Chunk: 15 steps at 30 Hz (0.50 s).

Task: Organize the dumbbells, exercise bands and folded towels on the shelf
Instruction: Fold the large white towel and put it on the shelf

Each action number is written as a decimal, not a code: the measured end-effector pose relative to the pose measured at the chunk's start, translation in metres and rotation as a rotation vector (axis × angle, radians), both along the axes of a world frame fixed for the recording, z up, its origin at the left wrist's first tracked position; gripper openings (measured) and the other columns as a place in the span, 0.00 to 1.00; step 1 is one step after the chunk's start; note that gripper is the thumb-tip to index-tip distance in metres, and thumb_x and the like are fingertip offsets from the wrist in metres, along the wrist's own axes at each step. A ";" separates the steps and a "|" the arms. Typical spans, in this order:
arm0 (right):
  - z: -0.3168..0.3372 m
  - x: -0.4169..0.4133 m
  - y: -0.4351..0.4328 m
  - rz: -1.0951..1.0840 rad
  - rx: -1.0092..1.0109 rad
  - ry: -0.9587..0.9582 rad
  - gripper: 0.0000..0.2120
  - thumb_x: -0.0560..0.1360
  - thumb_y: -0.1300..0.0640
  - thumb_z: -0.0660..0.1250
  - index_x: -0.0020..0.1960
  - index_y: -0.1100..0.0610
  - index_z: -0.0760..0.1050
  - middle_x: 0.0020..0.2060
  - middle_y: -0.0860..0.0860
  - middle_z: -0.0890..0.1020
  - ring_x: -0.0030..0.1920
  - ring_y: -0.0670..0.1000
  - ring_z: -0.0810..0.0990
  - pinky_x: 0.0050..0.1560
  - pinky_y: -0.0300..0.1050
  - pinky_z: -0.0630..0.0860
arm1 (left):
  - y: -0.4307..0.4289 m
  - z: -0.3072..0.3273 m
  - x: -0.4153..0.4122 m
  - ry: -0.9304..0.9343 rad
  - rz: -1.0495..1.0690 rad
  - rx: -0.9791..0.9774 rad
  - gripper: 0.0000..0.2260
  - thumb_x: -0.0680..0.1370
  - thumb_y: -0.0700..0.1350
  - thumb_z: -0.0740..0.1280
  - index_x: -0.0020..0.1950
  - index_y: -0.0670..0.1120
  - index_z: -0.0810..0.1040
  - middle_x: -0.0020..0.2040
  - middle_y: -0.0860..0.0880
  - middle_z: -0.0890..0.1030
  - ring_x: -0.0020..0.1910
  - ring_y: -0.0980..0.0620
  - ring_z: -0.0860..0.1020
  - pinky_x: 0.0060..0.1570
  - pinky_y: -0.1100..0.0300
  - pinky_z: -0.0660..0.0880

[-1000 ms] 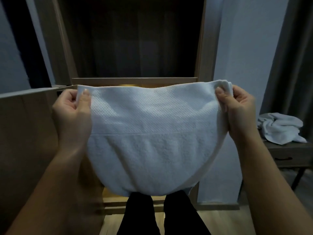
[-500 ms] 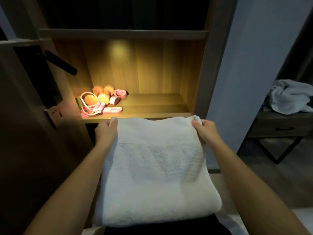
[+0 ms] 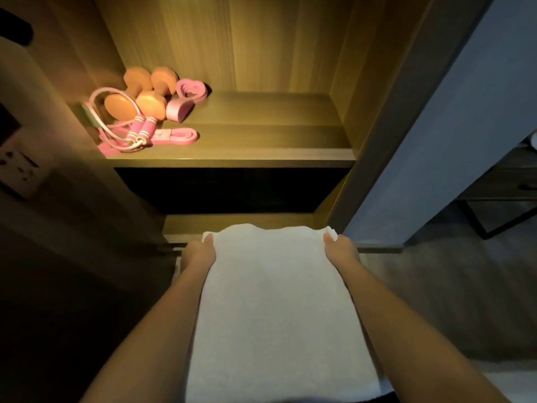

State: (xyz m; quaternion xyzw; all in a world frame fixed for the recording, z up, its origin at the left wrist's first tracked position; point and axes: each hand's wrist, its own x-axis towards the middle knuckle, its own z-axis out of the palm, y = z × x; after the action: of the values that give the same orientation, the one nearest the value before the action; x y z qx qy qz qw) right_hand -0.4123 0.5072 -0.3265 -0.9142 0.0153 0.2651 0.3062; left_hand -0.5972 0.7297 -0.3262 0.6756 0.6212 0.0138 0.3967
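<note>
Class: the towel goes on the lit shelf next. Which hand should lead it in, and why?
Probably the right hand. It and the left hand both grip the towel, but dumbbells crowd the left of the shelf.

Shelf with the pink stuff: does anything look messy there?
A little. The jump rope lies in a loose tangle at the front left corner of the shelf, its cord looping beside the orange dumbbells, and the pink bands are bunched against them. Nothing looks spilled or broken. The towel looks neatly folded.

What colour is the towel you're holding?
White. The towel shows plainly in the head view.
</note>
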 end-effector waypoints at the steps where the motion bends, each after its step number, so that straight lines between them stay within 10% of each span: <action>1: -0.001 0.001 0.000 -0.006 -0.003 0.012 0.26 0.82 0.42 0.52 0.69 0.59 0.69 0.62 0.59 0.76 0.59 0.61 0.76 0.59 0.55 0.74 | -0.001 0.000 0.003 -0.001 0.003 -0.031 0.24 0.84 0.56 0.54 0.68 0.37 0.70 0.64 0.37 0.74 0.61 0.37 0.74 0.55 0.50 0.70; 10: 0.012 -0.023 -0.027 0.044 -0.021 0.063 0.26 0.83 0.46 0.55 0.76 0.59 0.62 0.71 0.59 0.70 0.68 0.61 0.70 0.65 0.54 0.68 | -0.028 0.011 -0.026 0.107 -0.095 -0.006 0.22 0.84 0.55 0.52 0.71 0.43 0.67 0.65 0.39 0.73 0.62 0.39 0.73 0.57 0.47 0.70; 15: 0.031 -0.046 -0.047 0.081 0.067 -0.199 0.24 0.82 0.45 0.54 0.72 0.58 0.65 0.65 0.57 0.74 0.64 0.58 0.74 0.62 0.54 0.71 | -0.044 0.029 -0.052 -0.077 -0.158 0.405 0.18 0.83 0.53 0.55 0.59 0.40 0.74 0.59 0.42 0.74 0.54 0.43 0.75 0.51 0.50 0.73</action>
State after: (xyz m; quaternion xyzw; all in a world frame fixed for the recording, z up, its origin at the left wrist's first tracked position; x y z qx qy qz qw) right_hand -0.4581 0.4606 -0.2960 -0.9250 -0.0608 0.1857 0.3258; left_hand -0.6488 0.6858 -0.2974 0.7871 0.5353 0.1327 0.2762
